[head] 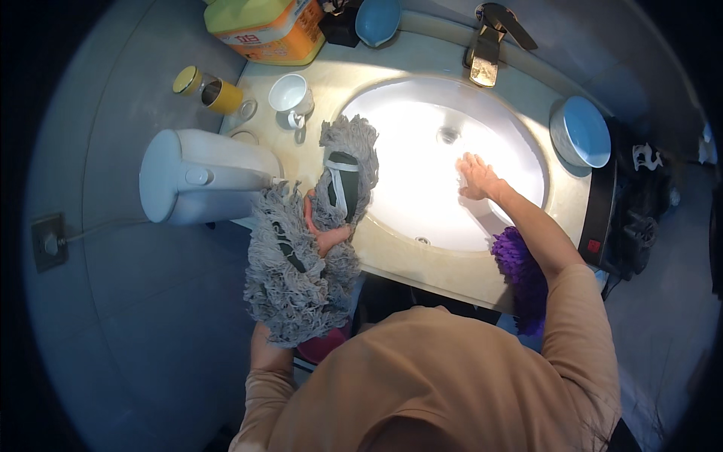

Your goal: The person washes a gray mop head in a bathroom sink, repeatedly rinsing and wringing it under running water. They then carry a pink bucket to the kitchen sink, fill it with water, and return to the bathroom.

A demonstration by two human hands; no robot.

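Note:
Grey string mop heads (294, 282) with dark green backing and a white strap lie bunched over my left arm and hand, at the left of the washbasin. My left hand (327, 234) shows between their folds, its fingers partly hidden, gripping the mop fabric. Over the white oval washbasin (395, 198) my right hand (477, 176) is spread with nothing in it, just below the drain (448, 135); whether it touches the basin is hard to tell. Behind the basin stands a metal faucet (486, 56). A purple chenille item (522, 271) hangs over the counter's front edge, under my right forearm.
A white electric kettle (214, 175), a white cup (291, 96) and a yellow-lidded glass bottle (209, 90) stand at the left. Behind them are a detergent jug (271, 31) and a blue scoop (378, 21). A blue bowl (582, 133) is at the right, beside dark objects.

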